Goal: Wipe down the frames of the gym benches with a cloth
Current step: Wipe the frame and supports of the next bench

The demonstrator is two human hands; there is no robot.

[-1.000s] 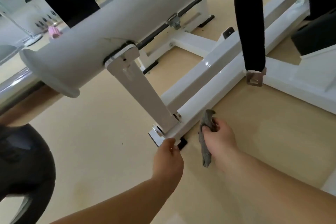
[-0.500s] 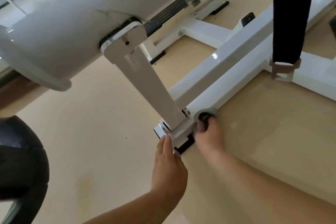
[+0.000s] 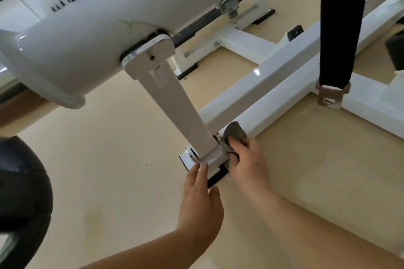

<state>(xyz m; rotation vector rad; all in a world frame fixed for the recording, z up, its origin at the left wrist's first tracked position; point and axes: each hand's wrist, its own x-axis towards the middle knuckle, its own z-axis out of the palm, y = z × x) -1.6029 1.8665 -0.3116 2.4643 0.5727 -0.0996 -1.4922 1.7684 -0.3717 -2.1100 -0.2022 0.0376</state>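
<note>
Right hand (image 3: pixel 244 159) is seen curled around a crumpled grey cloth (image 3: pixel 235 134), which is pressed against the low end of a white bench frame (image 3: pixel 273 85), just beside the bolt where a slanted white bracket (image 3: pixel 175 105) is joined to the rail. Left hand (image 3: pixel 200 199) is held with fingers straight and together, their tips laid on the frame's end above a black foot cap (image 3: pixel 216 176); nothing is gripped by it. The frame is set on a smooth beige floor (image 3: pixel 109 170), marked by pale glossy patches. A large white tube (image 3: pixel 98 28) is carried on the bracket's upper end. A black strap (image 3: pixel 341 17) with a metal buckle (image 3: pixel 331 96) is hung at the right. Beyond, a second white frame (image 3: pixel 260 0) is stood on the same floor, and a dark rounded object (image 3: pixel 19 181) is cut off at the left edge.
</note>
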